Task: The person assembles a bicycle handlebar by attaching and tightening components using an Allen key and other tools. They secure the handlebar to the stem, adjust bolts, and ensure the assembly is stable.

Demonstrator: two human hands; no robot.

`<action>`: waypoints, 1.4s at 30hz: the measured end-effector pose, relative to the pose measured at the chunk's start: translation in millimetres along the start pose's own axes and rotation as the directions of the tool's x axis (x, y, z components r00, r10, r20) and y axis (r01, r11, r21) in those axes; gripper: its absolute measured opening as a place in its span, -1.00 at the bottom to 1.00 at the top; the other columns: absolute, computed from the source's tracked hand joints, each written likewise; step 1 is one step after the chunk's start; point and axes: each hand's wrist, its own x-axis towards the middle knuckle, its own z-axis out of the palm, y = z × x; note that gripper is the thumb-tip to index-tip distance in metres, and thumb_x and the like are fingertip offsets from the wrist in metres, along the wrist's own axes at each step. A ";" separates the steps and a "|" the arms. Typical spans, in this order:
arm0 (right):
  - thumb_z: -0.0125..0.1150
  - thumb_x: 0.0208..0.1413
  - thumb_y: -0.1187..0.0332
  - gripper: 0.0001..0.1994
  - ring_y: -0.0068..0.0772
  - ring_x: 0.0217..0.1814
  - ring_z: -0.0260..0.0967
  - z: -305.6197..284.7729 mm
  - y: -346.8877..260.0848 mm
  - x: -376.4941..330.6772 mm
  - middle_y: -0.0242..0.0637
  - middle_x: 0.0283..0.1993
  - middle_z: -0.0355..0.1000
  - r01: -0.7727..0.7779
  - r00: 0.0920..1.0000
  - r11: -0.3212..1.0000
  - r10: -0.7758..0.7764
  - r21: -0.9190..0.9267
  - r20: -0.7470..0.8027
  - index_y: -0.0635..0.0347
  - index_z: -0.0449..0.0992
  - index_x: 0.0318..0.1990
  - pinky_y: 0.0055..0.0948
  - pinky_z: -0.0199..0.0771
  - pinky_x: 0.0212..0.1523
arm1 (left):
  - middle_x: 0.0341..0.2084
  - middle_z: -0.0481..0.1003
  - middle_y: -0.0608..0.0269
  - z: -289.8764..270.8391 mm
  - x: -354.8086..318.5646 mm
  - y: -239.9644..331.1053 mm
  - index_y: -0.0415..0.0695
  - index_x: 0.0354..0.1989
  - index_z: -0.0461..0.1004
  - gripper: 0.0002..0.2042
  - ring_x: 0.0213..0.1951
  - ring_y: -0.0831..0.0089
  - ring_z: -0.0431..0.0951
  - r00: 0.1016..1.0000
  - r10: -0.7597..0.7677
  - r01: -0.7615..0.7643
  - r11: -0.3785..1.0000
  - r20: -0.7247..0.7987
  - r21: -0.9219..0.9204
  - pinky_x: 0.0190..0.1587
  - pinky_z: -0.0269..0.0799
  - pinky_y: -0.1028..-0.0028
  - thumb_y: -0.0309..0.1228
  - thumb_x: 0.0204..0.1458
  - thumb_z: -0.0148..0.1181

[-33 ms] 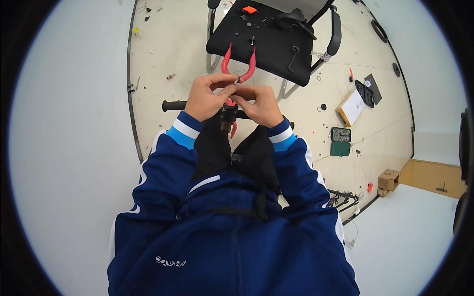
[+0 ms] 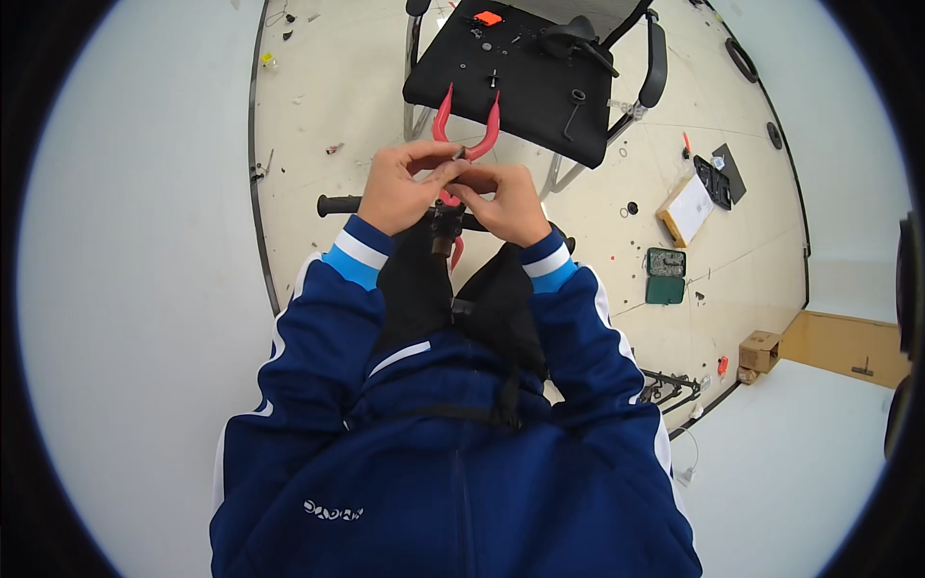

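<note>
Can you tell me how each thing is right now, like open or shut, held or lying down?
Left hand: closed on the pliers.
Right hand: closed, fingers pinching at the pliers.
Red-handled pliers: held, handles spread open.
Handlebar: level under the hands, black grip sticking out.
Black chair: upright, small parts lying on its seat.
Green case: open on the floor.

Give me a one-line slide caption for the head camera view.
Both hands, left hand and right hand, grip red-handled pliers above a black handlebar near a chair.
</note>
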 end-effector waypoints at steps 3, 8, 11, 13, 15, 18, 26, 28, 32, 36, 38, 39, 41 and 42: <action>0.32 0.07 0.49 -0.81 -0.24 -0.25 0.66 10.1 5.2 8.2 -0.07 -0.32 0.64 0.010 1.000 1.000 -0.010 0.018 0.009 0.41 0.63 -0.18 -0.43 0.60 -0.16 | -0.24 0.65 0.09 -12.3 0.2 -2.0 -0.37 -0.08 0.59 -0.78 -0.19 0.43 0.66 0.999 -0.040 0.040 0.998 0.005 0.038 -0.06 0.58 0.46 -0.55 0.12 0.31; 0.30 0.07 0.50 -0.84 -0.23 -0.25 0.66 15.9 7.7 8.3 -0.06 -0.32 0.64 -0.027 0.998 0.999 0.028 -0.017 0.055 0.42 0.62 -0.21 -0.43 0.61 -0.15 | -0.21 0.65 0.09 -17.4 -6.1 -13.7 -0.37 -0.06 0.58 -0.78 -0.12 0.42 0.64 0.997 -0.074 0.074 0.997 -0.016 0.008 0.00 0.56 0.45 -0.57 0.15 0.28; 0.29 0.08 0.52 -0.84 -0.22 -0.24 0.66 13.0 7.3 10.3 -0.06 -0.32 0.64 -0.023 0.996 1.000 0.024 -0.013 0.081 0.42 0.62 -0.21 -0.43 0.61 -0.14 | -0.18 0.64 0.08 -16.1 -5.3 -7.4 -0.36 -0.02 0.57 -0.76 -0.10 0.43 0.64 0.996 -0.088 0.087 0.996 0.023 0.022 0.00 0.56 0.46 -0.55 0.16 0.27; 0.29 0.08 0.52 -0.83 -0.22 -0.23 0.66 12.4 6.7 9.8 -0.06 -0.32 0.64 -0.022 0.996 1.000 0.022 0.000 0.089 0.42 0.62 -0.19 -0.43 0.61 -0.14 | -0.26 0.66 0.10 -9.7 -4.5 -1.1 -0.33 -0.07 0.61 -0.78 -0.21 0.45 0.65 0.998 -0.050 0.051 0.997 0.023 -0.050 -0.10 0.57 0.48 -0.51 0.14 0.29; 0.29 0.08 0.52 -0.82 -0.22 -0.22 0.67 11.7 6.8 9.0 -0.06 -0.31 0.64 -0.022 0.996 1.000 0.023 -0.005 0.089 0.43 0.62 -0.18 -0.43 0.61 -0.14 | -0.31 0.67 0.10 -7.9 -5.5 0.7 -0.32 -0.11 0.64 -0.79 -0.27 0.47 0.66 1.000 -0.023 0.023 0.999 0.005 -0.028 -0.16 0.58 0.49 -0.50 0.11 0.32; 0.32 0.07 0.51 -0.80 -0.23 -0.23 0.66 12.8 5.8 5.5 -0.06 -0.32 0.64 -0.025 0.997 1.000 0.026 -0.016 0.072 0.43 0.61 -0.17 -0.43 0.61 -0.16 | -0.37 0.67 0.11 -10.9 -7.3 -1.9 -0.32 -0.17 0.66 -0.81 -0.32 0.47 0.66 0.999 -0.016 0.020 0.995 -0.046 0.093 -0.18 0.58 0.49 -0.53 0.05 0.37; 0.36 0.03 0.48 -0.83 -0.23 -0.31 0.65 16.7 8.4 4.0 -0.03 -0.33 0.63 -0.024 0.999 1.000 0.024 0.007 -0.026 0.36 0.66 -0.23 -0.42 0.58 -0.24 | -0.43 0.67 0.15 -8.5 -7.8 2.6 -0.31 -0.20 0.67 -0.81 -0.35 0.47 0.66 0.997 0.000 0.010 0.992 -0.077 0.123 -0.20 0.57 0.50 -0.55 0.00 0.41; 0.35 0.02 0.49 -0.84 -0.21 -0.30 0.65 15.3 6.9 5.3 -0.03 -0.34 0.63 0.027 0.999 0.999 -0.028 -0.031 -0.022 0.36 0.66 -0.24 -0.42 0.58 -0.24 | -0.36 0.67 0.13 -5.7 -7.1 11.4 -0.33 -0.18 0.65 -0.84 -0.26 0.42 0.66 0.998 0.052 -0.049 0.996 -0.041 0.070 -0.09 0.57 0.48 -0.57 0.06 0.35; 0.33 0.01 0.50 -0.82 -0.16 -0.28 0.65 14.4 1.3 5.0 -0.05 -0.34 0.62 0.072 0.997 0.994 -0.072 -0.083 0.012 0.35 0.65 -0.21 -0.41 0.58 -0.21 | -0.28 0.67 0.09 -12.9 -12.3 6.6 -0.36 -0.14 0.64 -0.84 -0.19 0.37 0.66 0.998 0.060 -0.061 0.998 0.038 0.027 -0.01 0.56 0.44 -0.60 0.12 0.26; 0.36 0.01 0.47 -0.83 -0.19 -0.28 0.66 15.9 4.3 5.7 -0.07 -0.35 0.63 0.056 0.998 0.998 -0.056 -0.027 0.006 0.33 0.67 -0.23 -0.43 0.59 -0.21 | -0.37 0.67 0.14 -14.7 -11.2 3.1 -0.26 -0.19 0.69 -0.84 -0.30 0.47 0.65 0.999 0.040 -0.039 0.996 -0.007 0.082 -0.19 0.55 0.52 -0.55 0.05 0.35; 0.37 0.01 0.45 -0.83 -0.21 -0.29 0.66 17.5 3.1 4.6 -0.07 -0.36 0.63 0.018 1.000 0.999 -0.018 -0.040 0.010 0.33 0.67 -0.24 -0.43 0.59 -0.22 | -0.37 0.67 0.14 -13.2 -12.0 -2.3 -0.27 -0.21 0.69 -0.85 -0.33 0.49 0.65 0.998 0.023 -0.019 0.998 -0.056 0.067 -0.22 0.55 0.52 -0.56 0.03 0.38; 0.38 0.01 0.44 -0.83 -0.22 -0.30 0.66 19.4 4.4 4.2 -0.07 -0.36 0.63 -0.003 1.000 1.000 0.002 -0.022 -0.021 0.34 0.67 -0.25 -0.44 0.60 -0.23 | -0.38 0.67 0.15 -11.1 -12.8 -2.5 -0.28 -0.23 0.69 -0.86 -0.34 0.50 0.65 0.997 -0.001 0.002 1.000 -0.080 0.009 -0.23 0.56 0.52 -0.57 0.02 0.39; 0.40 0.01 0.43 -0.83 -0.24 -0.32 0.66 24.0 8.1 3.2 -0.08 -0.37 0.64 -0.044 0.996 0.999 0.045 0.014 -0.080 0.34 0.67 -0.26 -0.44 0.60 -0.26 | -0.40 0.67 0.16 -3.6 -14.8 -1.4 -0.30 -0.27 0.69 -0.87 -0.36 0.51 0.64 0.991 -0.053 0.040 0.993 -0.124 -0.110 -0.25 0.56 0.52 -0.59 -0.01 0.41; 0.40 0.01 0.43 -0.82 -0.24 -0.33 0.66 25.2 8.2 2.7 -0.08 -0.38 0.64 -0.054 0.994 0.999 0.054 0.009 -0.089 0.35 0.67 -0.26 -0.44 0.60 -0.26 | -0.40 0.66 0.16 -2.0 -14.9 -2.0 -0.30 -0.27 0.68 -0.87 -0.35 0.51 0.64 0.988 -0.054 0.037 0.992 -0.144 -0.117 -0.23 0.56 0.51 -0.59 -0.02 0.42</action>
